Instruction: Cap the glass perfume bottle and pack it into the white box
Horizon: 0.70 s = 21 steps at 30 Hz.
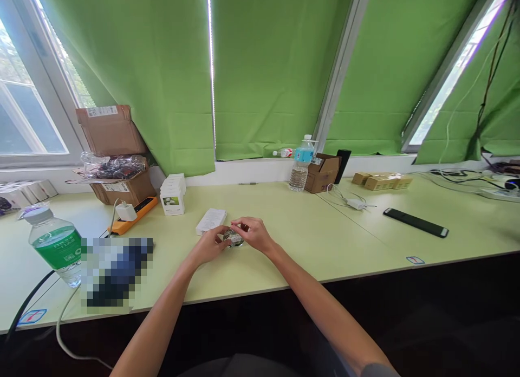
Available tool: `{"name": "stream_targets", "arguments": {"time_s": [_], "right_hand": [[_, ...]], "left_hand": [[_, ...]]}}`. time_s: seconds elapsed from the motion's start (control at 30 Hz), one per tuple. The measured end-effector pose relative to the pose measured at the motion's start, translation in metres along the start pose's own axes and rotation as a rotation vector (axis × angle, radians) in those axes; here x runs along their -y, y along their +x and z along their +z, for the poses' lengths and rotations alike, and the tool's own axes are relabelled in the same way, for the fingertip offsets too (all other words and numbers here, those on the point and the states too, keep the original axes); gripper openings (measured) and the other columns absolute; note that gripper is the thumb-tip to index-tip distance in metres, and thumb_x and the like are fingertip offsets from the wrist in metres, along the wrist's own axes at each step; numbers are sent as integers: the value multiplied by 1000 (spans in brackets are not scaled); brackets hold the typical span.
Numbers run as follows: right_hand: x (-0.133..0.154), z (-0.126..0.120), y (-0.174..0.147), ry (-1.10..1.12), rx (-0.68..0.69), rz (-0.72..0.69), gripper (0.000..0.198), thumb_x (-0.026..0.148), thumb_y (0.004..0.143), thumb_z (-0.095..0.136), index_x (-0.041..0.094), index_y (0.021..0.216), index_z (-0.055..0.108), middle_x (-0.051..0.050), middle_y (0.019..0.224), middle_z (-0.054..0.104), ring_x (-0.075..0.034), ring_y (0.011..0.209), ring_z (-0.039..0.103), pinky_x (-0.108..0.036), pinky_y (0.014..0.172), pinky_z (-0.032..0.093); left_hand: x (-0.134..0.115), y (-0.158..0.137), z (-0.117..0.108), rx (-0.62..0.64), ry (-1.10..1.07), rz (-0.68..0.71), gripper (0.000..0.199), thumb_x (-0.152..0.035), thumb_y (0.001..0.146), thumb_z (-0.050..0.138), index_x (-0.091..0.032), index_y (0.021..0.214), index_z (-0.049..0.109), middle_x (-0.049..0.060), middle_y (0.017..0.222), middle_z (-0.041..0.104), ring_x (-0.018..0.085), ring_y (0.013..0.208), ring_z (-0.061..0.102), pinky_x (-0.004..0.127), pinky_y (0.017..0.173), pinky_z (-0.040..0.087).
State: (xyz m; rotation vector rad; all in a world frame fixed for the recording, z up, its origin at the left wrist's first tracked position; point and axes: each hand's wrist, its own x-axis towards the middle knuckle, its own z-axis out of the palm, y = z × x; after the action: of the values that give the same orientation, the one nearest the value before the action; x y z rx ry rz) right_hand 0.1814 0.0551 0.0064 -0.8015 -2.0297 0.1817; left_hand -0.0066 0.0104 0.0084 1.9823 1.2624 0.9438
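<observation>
In the head view, a small, shiny, clear-and-silver object (234, 238) is between my two hands, low over the table; I cannot make out its exact kind. My left hand (209, 246) is closed on its left side, thumb and fingers curled round the edge. From the right, my right hand (254, 234) pinches at its top with thumb and forefinger. Just behind my left hand lies a flat white box (211, 221). Farther back on the left stands a group of small white boxes (173, 195).
Left of my arms are a green-labelled water bottle (57, 247), a pixelated item (117, 271) and an orange power strip (134, 214). Cardboard boxes (111, 130) are stacked behind. A large bottle (300, 166), a charger (356, 203) and a black bar-shaped object (415, 222) occupy the right side.
</observation>
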Motion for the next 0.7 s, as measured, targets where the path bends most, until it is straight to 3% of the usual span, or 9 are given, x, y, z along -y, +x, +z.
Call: {"name": "stream_targets", "arguments": {"time_s": [0.7], "right_hand": [[5,3,0,93,-16,78,25,42,88,58,20,86,69,-3,83,74,-10,50,53,-22,52,42]], "left_hand": [[-2,-1,-1,7,4,10,37,-37,80,58,-21,113,61,6,105,62,12,62,58,23,54,44]]}}
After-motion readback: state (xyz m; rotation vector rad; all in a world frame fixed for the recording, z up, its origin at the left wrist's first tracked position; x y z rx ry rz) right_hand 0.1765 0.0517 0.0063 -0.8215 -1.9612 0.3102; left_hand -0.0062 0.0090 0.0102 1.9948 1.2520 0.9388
